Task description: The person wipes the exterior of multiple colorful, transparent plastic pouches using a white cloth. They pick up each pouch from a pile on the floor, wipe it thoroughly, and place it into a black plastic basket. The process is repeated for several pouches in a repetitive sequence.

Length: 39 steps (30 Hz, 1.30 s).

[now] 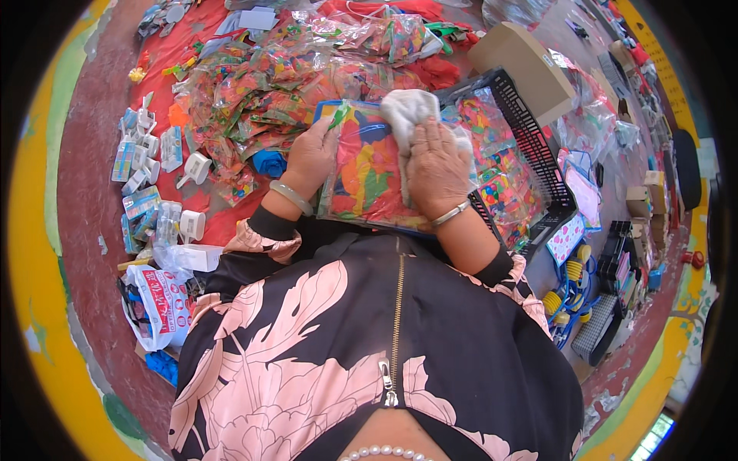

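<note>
A flat clear plastic bag [360, 178] of bright red, yellow, green and blue pieces lies in front of my chest, with a blue edge showing around it. My left hand [314, 157] grips its left edge near the upper corner, thumb and fingers closed. On the bag's right side rests a bunched white cloth [407, 111]. My right hand [437, 165] lies over this cloth, its fingers together, holding it against the bag. Just right of that hand stands a black slatted crate [530, 127] with similar filled bags [500, 169] in it.
A big heap of filled clear bags [246, 100] covers the red sheet [165, 61] ahead. White plastic parts [196, 169] and small packs lie left, above a white carrier bag [157, 303]. A cardboard box [519, 69] leans behind the crate; yellow-and-blue pumps [569, 288] lie right.
</note>
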Motion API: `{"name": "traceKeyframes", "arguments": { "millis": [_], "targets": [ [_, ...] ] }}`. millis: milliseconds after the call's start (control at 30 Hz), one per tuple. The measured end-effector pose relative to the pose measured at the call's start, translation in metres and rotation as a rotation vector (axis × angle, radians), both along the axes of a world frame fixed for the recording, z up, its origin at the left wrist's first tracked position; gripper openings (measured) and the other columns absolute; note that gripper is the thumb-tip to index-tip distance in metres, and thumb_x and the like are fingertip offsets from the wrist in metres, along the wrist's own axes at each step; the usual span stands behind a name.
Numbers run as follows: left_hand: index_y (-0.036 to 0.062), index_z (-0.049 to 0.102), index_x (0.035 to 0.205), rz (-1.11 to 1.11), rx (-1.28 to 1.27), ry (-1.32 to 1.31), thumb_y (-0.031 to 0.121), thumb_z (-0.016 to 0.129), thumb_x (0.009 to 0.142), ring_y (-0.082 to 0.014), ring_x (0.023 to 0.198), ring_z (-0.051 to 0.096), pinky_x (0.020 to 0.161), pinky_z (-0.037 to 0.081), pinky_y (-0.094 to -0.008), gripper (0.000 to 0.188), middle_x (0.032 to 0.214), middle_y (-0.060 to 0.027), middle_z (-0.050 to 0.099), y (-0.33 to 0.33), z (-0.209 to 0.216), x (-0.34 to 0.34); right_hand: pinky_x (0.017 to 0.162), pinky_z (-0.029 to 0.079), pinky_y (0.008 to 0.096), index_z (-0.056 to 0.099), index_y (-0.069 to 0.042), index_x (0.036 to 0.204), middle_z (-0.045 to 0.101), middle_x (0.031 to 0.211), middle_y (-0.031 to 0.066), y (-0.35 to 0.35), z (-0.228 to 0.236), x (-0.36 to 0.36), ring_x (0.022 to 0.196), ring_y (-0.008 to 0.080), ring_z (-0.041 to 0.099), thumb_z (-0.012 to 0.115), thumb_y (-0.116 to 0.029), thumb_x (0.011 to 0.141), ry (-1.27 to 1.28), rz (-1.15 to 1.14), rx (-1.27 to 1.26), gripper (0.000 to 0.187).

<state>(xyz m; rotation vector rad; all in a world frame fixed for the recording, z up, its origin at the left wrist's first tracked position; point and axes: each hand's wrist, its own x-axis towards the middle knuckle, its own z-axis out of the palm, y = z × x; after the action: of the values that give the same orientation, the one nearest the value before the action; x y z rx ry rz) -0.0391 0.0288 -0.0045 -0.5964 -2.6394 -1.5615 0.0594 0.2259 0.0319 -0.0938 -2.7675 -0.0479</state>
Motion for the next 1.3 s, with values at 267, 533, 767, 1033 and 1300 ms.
{"name": "traceKeyframes", "arguments": {
  "millis": [267,533,767,1033,1300],
  "targets": [
    [0.0018,0.057,0.107,-0.018,0.001,-0.034,0.02,0.052,0.09,-0.037,0.077,0.06,0.066,0.047,-0.0382,0.026,0.084,-0.0239,0.06,-0.001,0.007,0.0,0.086,0.045,0.0394,0.062,-0.005,0.102,0.061,0.109,0.0138,0.073,-0.001,0.029,0.099,0.0313,0.058,0.052,-0.01,0.079,-0.159,-0.235,-0.314,0.025],
    [-0.0018,0.056,0.108,-0.261,0.312,-0.181,0.019,0.057,0.09,-0.0076,0.065,0.054,0.057,0.044,-0.0235,0.028,0.075,0.002,0.06,-0.005,0.001,-0.01,0.067,0.051,0.0307,0.069,-0.006,0.08,0.067,0.081,0.0089,0.115,0.07,0.059,0.074,0.0234,0.065,0.059,-0.002,0.074,0.235,-0.107,-0.506,0.012],
    [0.0048,0.058,0.107,-0.469,0.347,-0.565,0.019,0.055,0.09,-0.0005,0.053,0.047,0.045,0.033,-0.0167,0.022,0.071,0.0047,0.056,0.032,0.133,0.029,0.065,0.05,0.0414,0.062,-0.002,0.09,0.064,0.076,0.017,-0.001,0.137,0.03,0.07,0.0342,0.063,0.062,-0.037,0.082,-0.257,0.197,-0.564,0.036],
    [0.0047,0.058,0.107,-0.402,0.719,-0.339,0.027,0.049,0.095,-0.0094,0.084,0.06,0.072,0.043,-0.0215,0.027,0.09,-0.0035,0.066,0.033,0.145,0.006,0.054,0.045,0.032,0.062,-0.001,0.097,0.059,0.063,0.0106,0.021,0.183,0.024,0.057,0.0162,0.058,0.057,-0.013,0.082,-0.221,0.162,-0.82,0.02],
    [0.0086,0.034,0.137,-0.446,1.173,-0.82,0.065,0.041,0.085,-0.0215,0.114,0.051,0.094,0.045,-0.0363,0.077,0.126,-0.0095,0.051,0.014,0.072,0.004,0.069,0.045,0.0189,0.06,0.004,0.107,0.064,0.091,0.0042,0.025,0.181,0.005,0.078,0.0064,0.058,0.054,-0.004,0.087,-0.118,0.336,-1.704,0.022]
  ]
}}
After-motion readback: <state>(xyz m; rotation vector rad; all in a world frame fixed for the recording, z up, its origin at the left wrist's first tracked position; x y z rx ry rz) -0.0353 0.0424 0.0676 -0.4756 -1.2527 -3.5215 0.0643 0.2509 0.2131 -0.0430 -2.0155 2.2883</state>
